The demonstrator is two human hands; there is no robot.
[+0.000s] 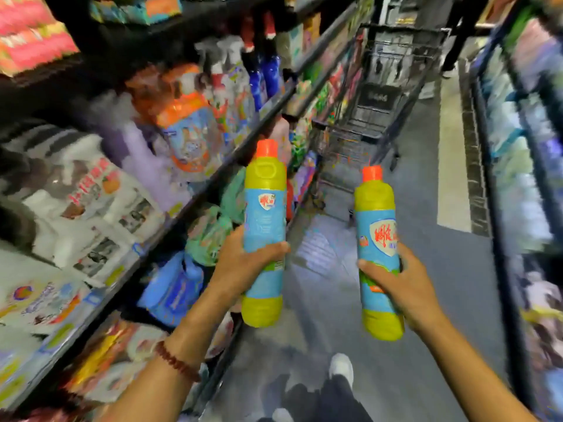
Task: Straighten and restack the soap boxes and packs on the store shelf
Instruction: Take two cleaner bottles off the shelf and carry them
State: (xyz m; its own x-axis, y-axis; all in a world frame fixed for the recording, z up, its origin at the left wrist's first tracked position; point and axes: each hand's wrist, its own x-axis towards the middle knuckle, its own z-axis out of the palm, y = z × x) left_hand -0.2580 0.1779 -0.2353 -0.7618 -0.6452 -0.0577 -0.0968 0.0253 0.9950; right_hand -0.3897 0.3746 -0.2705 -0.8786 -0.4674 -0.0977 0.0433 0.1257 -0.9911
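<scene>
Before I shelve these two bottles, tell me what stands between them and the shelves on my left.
Nothing lies between the left bottle and the shelf edge. Below that edge a green pack and a blue pack crowd the nearest tier. The left bottle stands between the right bottle and the shelves.

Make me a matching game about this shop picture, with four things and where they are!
Things:
1. left hand
2. right hand
3. shopping cart
4. beaded bracelet

Places:
A. far up the aisle
B. grips the shelf-side bottle, next to the shelves
C. round the left wrist
D. grips the aisle-side bottle, over the grey floor

Pairs: 1-B, 2-D, 3-A, 4-C
</scene>
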